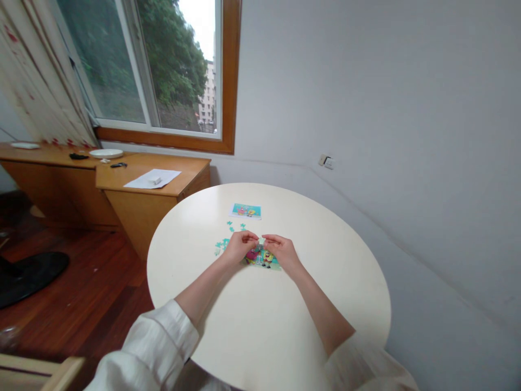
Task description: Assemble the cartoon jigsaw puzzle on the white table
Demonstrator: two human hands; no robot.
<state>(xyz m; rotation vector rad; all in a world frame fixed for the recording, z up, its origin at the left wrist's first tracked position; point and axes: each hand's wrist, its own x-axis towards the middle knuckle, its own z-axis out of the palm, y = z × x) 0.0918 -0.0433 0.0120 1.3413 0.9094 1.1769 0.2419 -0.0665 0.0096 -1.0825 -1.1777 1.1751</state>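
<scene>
Open tabletop [325, 282] right of loose pieces [222, 246]

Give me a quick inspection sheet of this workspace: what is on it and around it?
Surface: round cream table, in a room corner.
Job's things: partly joined jigsaw under both hands; loose teal pieces to its left; picture card beyond.
Clutter: nothing seen.
Hands: left hand and right hand meet over the jigsaw, fingertips bent; grip too small to tell.
Cables: nothing seen; wall socket nearby.
Surroundings: window; wooden cabinets with paper sheet and plate.
</scene>
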